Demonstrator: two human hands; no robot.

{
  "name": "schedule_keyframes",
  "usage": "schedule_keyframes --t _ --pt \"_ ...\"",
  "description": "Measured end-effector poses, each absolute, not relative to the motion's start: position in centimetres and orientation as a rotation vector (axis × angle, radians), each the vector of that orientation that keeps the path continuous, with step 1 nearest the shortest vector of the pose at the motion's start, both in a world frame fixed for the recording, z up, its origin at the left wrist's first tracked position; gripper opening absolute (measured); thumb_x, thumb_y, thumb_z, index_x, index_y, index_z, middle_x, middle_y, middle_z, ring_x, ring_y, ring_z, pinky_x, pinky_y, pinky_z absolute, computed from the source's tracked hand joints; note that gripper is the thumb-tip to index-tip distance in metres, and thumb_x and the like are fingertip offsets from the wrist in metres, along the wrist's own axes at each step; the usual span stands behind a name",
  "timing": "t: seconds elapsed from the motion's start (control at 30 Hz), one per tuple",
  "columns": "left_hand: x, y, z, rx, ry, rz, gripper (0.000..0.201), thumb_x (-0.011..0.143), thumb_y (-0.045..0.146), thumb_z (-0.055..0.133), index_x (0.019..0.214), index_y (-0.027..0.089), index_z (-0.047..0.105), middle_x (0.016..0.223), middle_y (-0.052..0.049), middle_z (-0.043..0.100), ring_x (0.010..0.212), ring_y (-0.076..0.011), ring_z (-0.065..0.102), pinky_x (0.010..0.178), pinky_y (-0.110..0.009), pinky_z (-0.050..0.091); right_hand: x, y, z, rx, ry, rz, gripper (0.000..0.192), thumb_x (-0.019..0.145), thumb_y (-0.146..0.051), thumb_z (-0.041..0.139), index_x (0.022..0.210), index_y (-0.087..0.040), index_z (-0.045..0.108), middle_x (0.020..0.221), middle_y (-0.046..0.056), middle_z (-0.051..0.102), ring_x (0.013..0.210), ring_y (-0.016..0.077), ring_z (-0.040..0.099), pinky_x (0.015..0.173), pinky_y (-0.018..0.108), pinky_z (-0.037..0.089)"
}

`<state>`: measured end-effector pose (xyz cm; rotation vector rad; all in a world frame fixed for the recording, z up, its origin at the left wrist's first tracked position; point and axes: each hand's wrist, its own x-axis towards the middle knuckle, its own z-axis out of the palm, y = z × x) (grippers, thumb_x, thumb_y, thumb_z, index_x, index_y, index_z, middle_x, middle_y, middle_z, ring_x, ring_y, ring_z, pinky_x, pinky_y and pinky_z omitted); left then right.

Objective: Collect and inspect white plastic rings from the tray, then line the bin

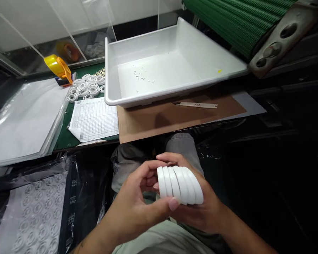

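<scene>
A short row of several white plastic rings [178, 185] lies between my two hands, above my lap. The rings stand on edge, side by side, fanning a little at the right end. My left hand [137, 199] is closed round the left end, thumb along the lower front and fingers behind. Around the right end and underneath, my right hand [205, 208] cradles the same row, its fingertips showing over the top. The rings hide part of the fingers on both hands.
A white tray [153, 86] with small scraps stands on brown cardboard [143, 123], near a knife-like tool marked A16 [197, 105]. Left are loose white rings [87, 86], a printed form [95, 118], a tape dispenser [58, 68] and bagged rings [39, 211]. A green conveyor belt [235, 21] overhangs the right.
</scene>
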<state>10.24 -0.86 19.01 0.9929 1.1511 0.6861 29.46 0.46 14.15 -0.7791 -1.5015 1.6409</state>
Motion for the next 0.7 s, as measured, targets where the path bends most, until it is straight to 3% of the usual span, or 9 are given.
schedule_keyframes --t 0.13,0.4,0.53,0.7 --pt "10.3 -0.5 18.6 0.952 1.118 0.667 0.073 0.081 0.057 0.085 0.131 0.013 0.055 0.104 -0.008 0.063 0.091 -0.0128 0.062 0.079 -0.020 0.051 29.4 0.3 14.6 -0.805 -1.542 1.603 0.077 0.086 -0.028 0.080 0.151 -0.041 0.043 0.139 0.005 0.054 0.110 0.0223 0.068 0.094 0.038 0.061" --pt "10.0 -1.1 18.3 0.873 0.988 0.702 0.079 0.078 0.061 0.086 0.136 0.019 0.054 0.121 -0.010 0.061 0.105 -0.0166 0.062 0.087 -0.022 0.052 29.6 0.2 15.7 -0.883 -1.676 1.430 0.075 0.093 -0.042 0.076 0.156 -0.035 0.036 0.135 0.005 0.055 0.112 0.0172 0.066 0.097 0.027 0.061" --pt "9.9 -1.6 19.2 0.924 1.027 0.692 0.075 0.075 0.052 0.090 0.138 0.026 0.059 0.138 -0.009 0.059 0.121 -0.0222 0.062 0.102 -0.026 0.051 29.2 0.1 16.1 -0.864 -1.686 1.364 0.076 0.091 -0.047 0.074 0.158 -0.035 0.039 0.134 0.010 0.058 0.120 0.0259 0.064 0.102 0.035 0.058" --pt "9.7 -1.3 19.9 0.889 0.996 0.745 0.066 0.071 0.041 0.091 0.131 0.024 0.068 0.128 -0.010 0.066 0.112 -0.0218 0.067 0.088 -0.022 0.053 28.4 1.0 17.3 -1.049 -1.670 1.297 0.089 0.071 -0.059 0.087 0.149 -0.026 0.057 0.118 0.015 0.062 0.112 0.0337 0.064 0.088 0.039 0.061"
